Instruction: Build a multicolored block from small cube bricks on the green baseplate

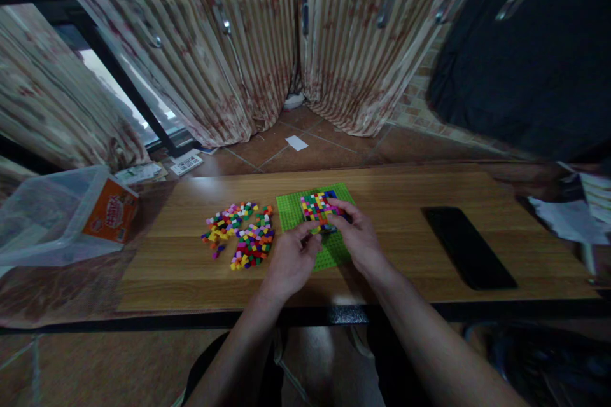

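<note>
A green studded baseplate [287, 208] lies on the wooden table, partly covered by my hands. On it sits a many-coloured patch of small bricks [316, 205], with blue pieces at its far right corner. My left hand [296, 255] is at the near left edge of this patch, thumb and forefinger pinched together; whatever is between them is too small to make out. My right hand [357, 235] curls over the patch's right side, its fingers and thumb gripping that edge. Left of the baseplate, loose coloured bricks [251, 245] are spread in a pile.
A black phone-like slab [468, 247] lies on the table [396, 197] at the right. At the left stands a clear plastic tub [52, 216] with an orange label. Papers [568, 219] are at the far right. Striped curtains [258, 57] hang beyond the table.
</note>
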Demonstrator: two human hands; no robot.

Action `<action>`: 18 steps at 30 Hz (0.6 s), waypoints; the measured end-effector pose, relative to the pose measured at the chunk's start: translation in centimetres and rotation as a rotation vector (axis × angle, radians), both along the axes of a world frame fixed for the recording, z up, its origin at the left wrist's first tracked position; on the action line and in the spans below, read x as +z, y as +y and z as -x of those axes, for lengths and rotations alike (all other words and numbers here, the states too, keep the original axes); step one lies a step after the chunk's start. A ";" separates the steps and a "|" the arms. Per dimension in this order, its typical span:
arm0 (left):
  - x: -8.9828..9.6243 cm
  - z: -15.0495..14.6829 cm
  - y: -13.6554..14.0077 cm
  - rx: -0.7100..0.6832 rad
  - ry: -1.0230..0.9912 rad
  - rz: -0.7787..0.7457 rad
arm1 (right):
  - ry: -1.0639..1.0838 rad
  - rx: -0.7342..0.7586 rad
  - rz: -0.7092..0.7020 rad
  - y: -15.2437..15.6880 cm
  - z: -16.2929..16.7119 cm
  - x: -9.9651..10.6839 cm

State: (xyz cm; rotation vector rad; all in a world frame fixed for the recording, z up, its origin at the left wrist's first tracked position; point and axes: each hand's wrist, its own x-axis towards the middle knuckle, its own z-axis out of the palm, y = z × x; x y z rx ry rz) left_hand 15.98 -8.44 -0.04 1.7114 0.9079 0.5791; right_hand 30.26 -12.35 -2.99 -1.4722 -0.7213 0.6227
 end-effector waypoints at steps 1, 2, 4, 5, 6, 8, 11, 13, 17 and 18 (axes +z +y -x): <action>0.0 0.0 0.0 0.003 0.003 -0.007 | 0.021 -0.005 -0.005 0.0 0.0 0.0; 0.0 0.0 0.0 0.009 0.000 -0.011 | 0.026 -0.015 -0.006 0.1 0.0 -0.1; 0.1 0.1 0.1 0.030 -0.025 -0.016 | -0.012 -0.041 0.006 0.2 0.1 -0.2; 0.1 0.2 0.2 0.045 -0.041 -0.018 | -0.043 -0.052 0.017 0.3 0.2 -0.3; 0.2 0.2 0.3 0.064 -0.056 -0.019 | -0.078 -0.061 0.027 0.4 0.3 -0.4; 0.3 0.3 0.6 0.104 -0.088 -0.016 | -0.152 -0.083 0.038 0.5 0.5 -0.5; 0.5 0.3 0.9 0.158 -0.154 0.009 | -0.242 -0.115 0.041 0.6 0.9 -0.6; 0.7 0.3 0.9 0.187 -0.197 0.035 | -0.274 -0.124 0.035 0.6 1.1 -0.6; 1.0 0.1 0.6 0.233 -0.286 0.171 | -0.322 -0.144 0.013 0.6 1.5 -0.5; 1.2 0.1 0.5 0.243 -0.330 0.248 | -0.330 -0.146 0.014 0.6 1.5 -0.6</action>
